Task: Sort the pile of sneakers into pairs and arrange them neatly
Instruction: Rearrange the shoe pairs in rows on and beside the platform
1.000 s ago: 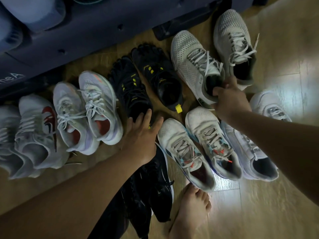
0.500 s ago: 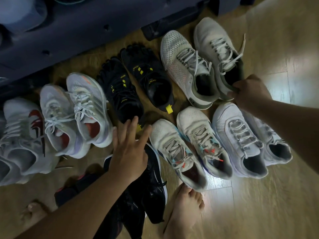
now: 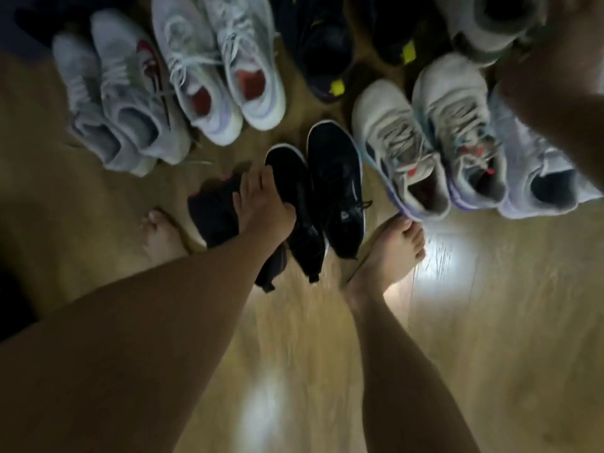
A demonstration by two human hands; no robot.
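Left hand grips a black sneaker at frame centre; whether the blurred right hand, upper right, holds anything cannot be told.

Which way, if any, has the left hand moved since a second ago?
Yes. The left hand drew back toward the person: its fingertips were at the heel of the black toe shoe, now it lies on the black sneaker, apart from that heel.

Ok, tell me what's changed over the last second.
The left hand dropped from hovering and now grips a black sneaker. The right hand stays near a white sneaker at the top right, too blurred to judge its grip. The other sneakers kept their places.
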